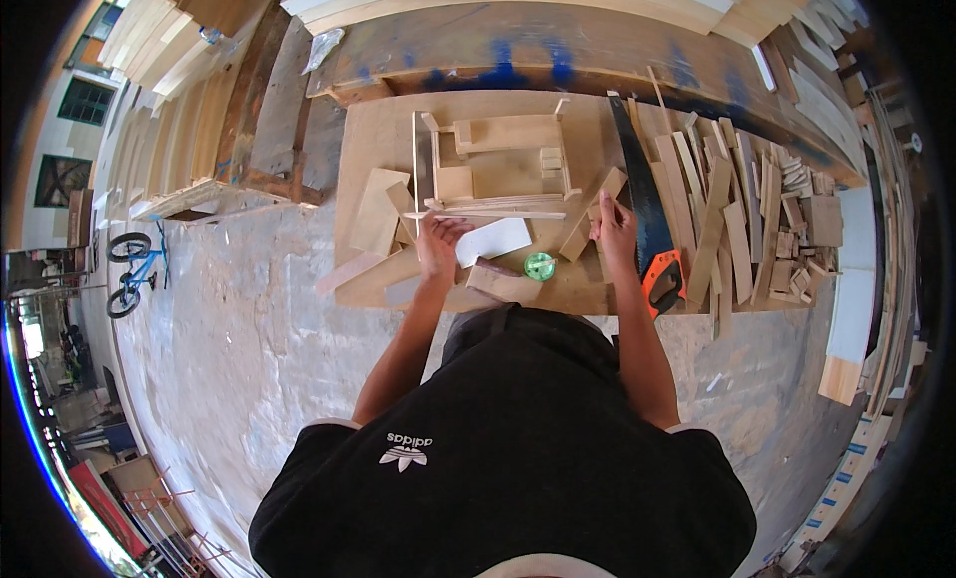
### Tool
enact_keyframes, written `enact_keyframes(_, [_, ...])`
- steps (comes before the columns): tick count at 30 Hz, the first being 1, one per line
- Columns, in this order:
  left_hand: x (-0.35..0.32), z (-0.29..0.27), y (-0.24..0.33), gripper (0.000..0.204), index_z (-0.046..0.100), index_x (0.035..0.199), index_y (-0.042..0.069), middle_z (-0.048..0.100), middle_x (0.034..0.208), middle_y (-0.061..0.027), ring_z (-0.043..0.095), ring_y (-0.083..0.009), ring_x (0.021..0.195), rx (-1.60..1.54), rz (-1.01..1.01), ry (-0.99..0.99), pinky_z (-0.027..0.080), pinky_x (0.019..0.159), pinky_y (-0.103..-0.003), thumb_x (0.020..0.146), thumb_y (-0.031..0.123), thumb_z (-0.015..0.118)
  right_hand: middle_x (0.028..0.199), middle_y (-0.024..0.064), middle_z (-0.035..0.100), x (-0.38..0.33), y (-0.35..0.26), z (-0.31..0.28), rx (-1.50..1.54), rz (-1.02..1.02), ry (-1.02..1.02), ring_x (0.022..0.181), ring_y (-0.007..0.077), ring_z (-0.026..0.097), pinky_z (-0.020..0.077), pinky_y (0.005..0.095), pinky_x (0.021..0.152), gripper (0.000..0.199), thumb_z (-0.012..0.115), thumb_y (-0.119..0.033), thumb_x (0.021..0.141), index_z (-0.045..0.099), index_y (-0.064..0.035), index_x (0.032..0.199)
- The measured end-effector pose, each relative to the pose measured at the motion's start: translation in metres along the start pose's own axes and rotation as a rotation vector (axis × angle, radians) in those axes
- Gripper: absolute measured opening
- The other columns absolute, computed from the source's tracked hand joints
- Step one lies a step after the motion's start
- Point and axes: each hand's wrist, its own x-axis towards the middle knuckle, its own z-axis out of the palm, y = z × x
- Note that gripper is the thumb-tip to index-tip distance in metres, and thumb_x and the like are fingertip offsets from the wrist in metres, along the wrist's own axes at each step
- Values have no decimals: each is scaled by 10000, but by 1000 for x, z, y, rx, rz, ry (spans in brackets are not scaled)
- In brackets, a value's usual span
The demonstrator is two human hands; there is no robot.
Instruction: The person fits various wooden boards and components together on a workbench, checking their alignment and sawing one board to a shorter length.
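A small wooden frame [503, 206] of thin strips, with upright corner posts and flat pieces inside, stands on the brown board [363, 130]. At its near left corner is my left hand [438, 244], fingers stretched out and apart, close to the front strip. My right hand [615, 230] is raised to the right of the frame with thumb and fingers pinched together; what they hold, if anything, is too small to name. Beside it a wood strip [580, 237] lies slanted. Between my hands are a white sheet [495, 241], a wood block [503, 282] and a round green container [539, 267].
A handsaw [642, 195] with an orange handle [664, 279] lies right of my right hand. Beyond it are many wood offcuts [737, 205]. More flat pieces [376, 212] lie at the left. A paint-stained bench [448, 50] borders the far side. A blue bicycle [139, 264] stands far left.
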Motion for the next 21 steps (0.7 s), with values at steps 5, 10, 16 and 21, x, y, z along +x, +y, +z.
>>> enact_keyframes(5, [-7, -61, 44, 514, 517, 896, -45, 616, 805, -184, 667, -293, 735, 225, 62, 147, 562, 717, -393, 903, 469, 509, 478, -9, 416, -1, -2, -3, -38, -13, -31, 409, 74, 413, 358, 259, 408, 437, 596, -298, 931, 473, -79, 574])
enact_keyframes(10, [-18, -83, 70, 594, 578, 753, -77, 630, 637, -165, 662, -275, 517, 788, -200, 337, 552, 461, -313, 841, 509, 612, 486, -11, 437, 0, 9, 4, -123, -14, -138, 415, 68, 421, 349, 255, 409, 402, 616, -270, 917, 486, -78, 589])
enact_keyframes(16, [-7, -94, 57, 646, 611, 765, -77, 647, 629, -180, 636, -246, 447, 1049, -328, 424, 507, 391, -291, 829, 566, 609, 507, -9, 478, -9, 2, 59, -233, 14, -414, 439, 62, 442, 346, 250, 420, 395, 621, -272, 899, 516, -28, 606])
enact_keyframes(21, [6, -98, 88, 504, 619, 867, -37, 661, 721, -175, 637, -324, 567, 1369, -51, 595, 515, 514, -384, 830, 465, 647, 603, 18, 561, -25, 9, 103, -223, 66, -573, 481, 68, 487, 398, 244, 456, 277, 620, -254, 899, 560, -19, 766])
